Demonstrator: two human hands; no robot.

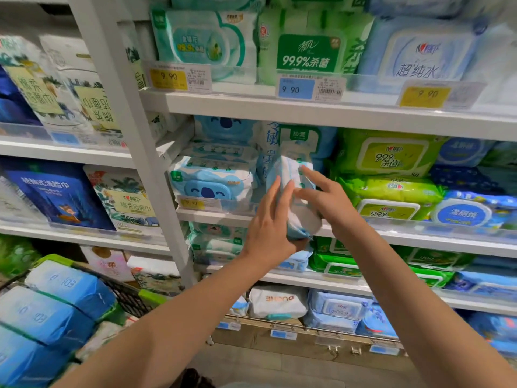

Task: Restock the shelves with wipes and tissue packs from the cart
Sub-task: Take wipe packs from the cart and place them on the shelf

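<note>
Midway: left hand [268, 219] and right hand [324, 197], fingers straight, press pack [296, 189] onto 12 o'clock shelf [391, 238]; 8 o'clock cart [126, 298] looks still loaded.

Both bare forearms reach forward and converge. Left hand [267, 219] lies flat against the left face of the wipes pack [305, 217], fingers straight, thumb hidden. Right hand [327, 200] presses the opposite face, fingers spread, index extended.

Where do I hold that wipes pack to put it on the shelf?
Probably its two broad faces, near the lower end, one hand from each side. The wipes pack stands on end, thin and squashy, its top up at the shelf.
</note>
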